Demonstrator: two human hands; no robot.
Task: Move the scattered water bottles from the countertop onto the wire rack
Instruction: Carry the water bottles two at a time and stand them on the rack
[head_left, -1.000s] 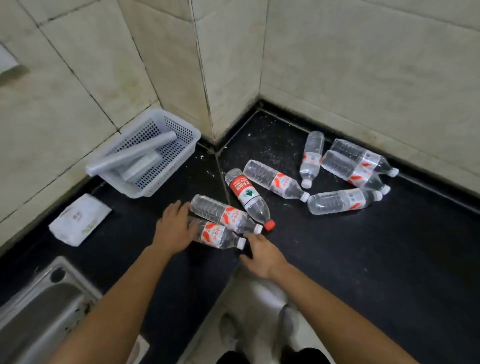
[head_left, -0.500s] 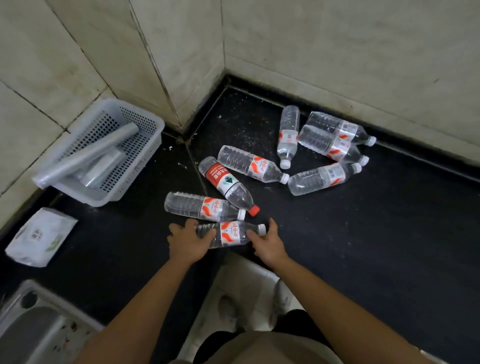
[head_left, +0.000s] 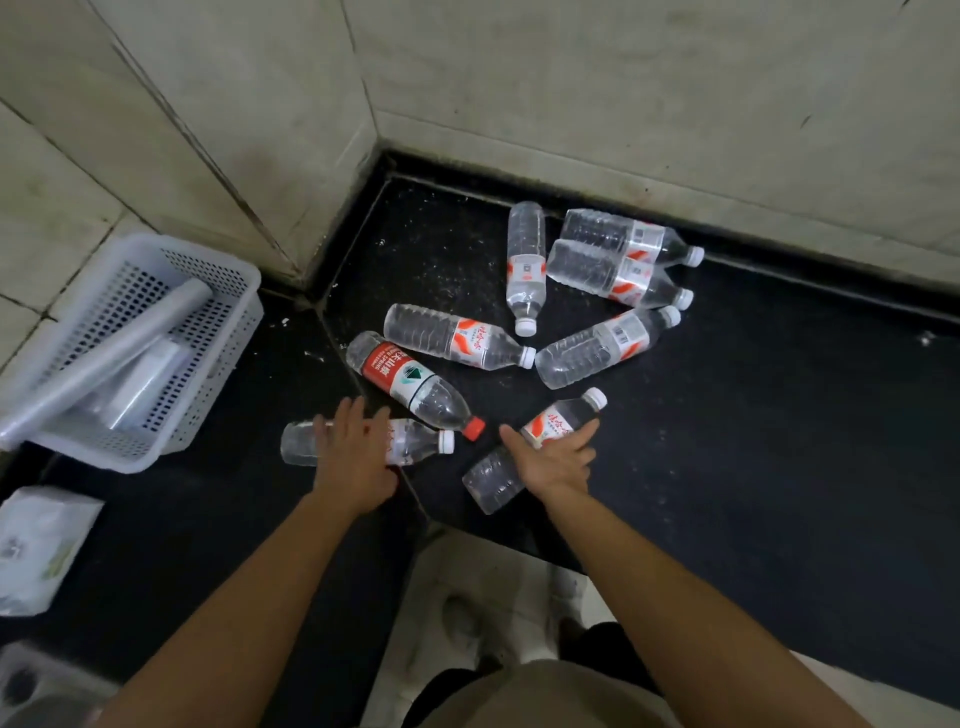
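Both forearms reach forward over the edge of the black countertop (head_left: 753, 467). The left hand (head_left: 358, 457) rests on a clear bottle (head_left: 415, 441) lying on its side with its white cap pointing right. The fingers lie across the bottle, close together and nearly straight; the thumb's hold is hidden. The right hand (head_left: 556, 460) lies over a second bottle (head_left: 491, 480) near the counter edge, fingers fanned wide and straight, gripping nothing. That bottle lies slantwise, white cap away and to the right, its orange-and-white label showing between thumb and forefinger.

Just beyond the left hand lies a red-capped bottle (head_left: 410, 384) with a red, white and green label, its cap near the first bottle's cap. Farther back five more clear bottles lie on their sides, ribbed, white-capped, with orange-and-white labels: one (head_left: 457, 338) beside the red-capped one, one (head_left: 602, 345) to its right, one (head_left: 525, 265) pointing cap-down toward them, and a touching pair (head_left: 613, 275) (head_left: 623, 239) nearest the tiled wall (head_left: 623, 78).

At the left sits a white perforated basket (head_left: 223, 358) holding a plastic roll (head_left: 114, 358), with a white packet (head_left: 41, 545) nearer.
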